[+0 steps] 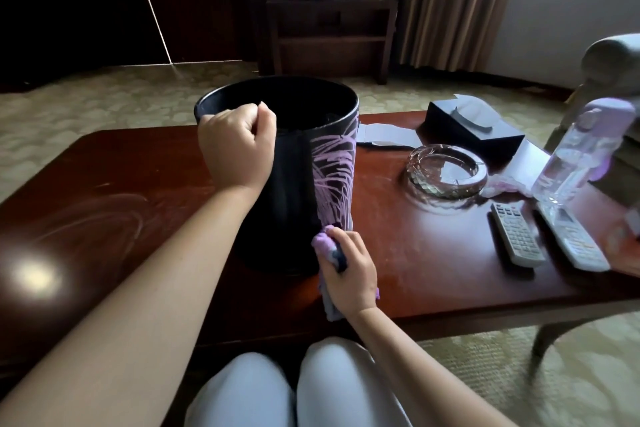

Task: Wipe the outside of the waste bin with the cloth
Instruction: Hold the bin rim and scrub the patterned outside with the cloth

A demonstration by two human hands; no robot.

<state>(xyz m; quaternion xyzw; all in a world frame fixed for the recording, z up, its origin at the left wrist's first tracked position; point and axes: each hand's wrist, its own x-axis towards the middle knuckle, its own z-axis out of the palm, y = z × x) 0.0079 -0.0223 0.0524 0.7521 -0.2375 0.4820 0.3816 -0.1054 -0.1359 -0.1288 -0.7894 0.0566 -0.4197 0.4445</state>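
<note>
Your left hand [237, 146] is curled over the near-left rim of the bin [287, 191], fingers hooked over the rim and steadying it. The bin stands upright on the bench [114, 191], near the middle of its front half, black with a purple pattern down its right side.

Your right hand [349, 270] grips the bunched purple cloth [327, 246], fingers closed round it, and presses it against the bin's wall low down on the near-right side, just above the bench top. The rest of the cloth trails under your palm toward the bench's front edge.

By the look of it, you are in the middle of the wiping itself, working the bottom of the right-hand side. The next move probably calls for a firm stroke along or up the wall with steady pressure, while your left hand holds the rim so the bin neither tips nor slides. To reach the far side you would likely have to turn the bin.

Toward the bench's right end lie an ashtray [446, 170], a tissue box [474, 128], two remotes [517, 239] and a bottle [571, 163], well apart from the bin.
</note>
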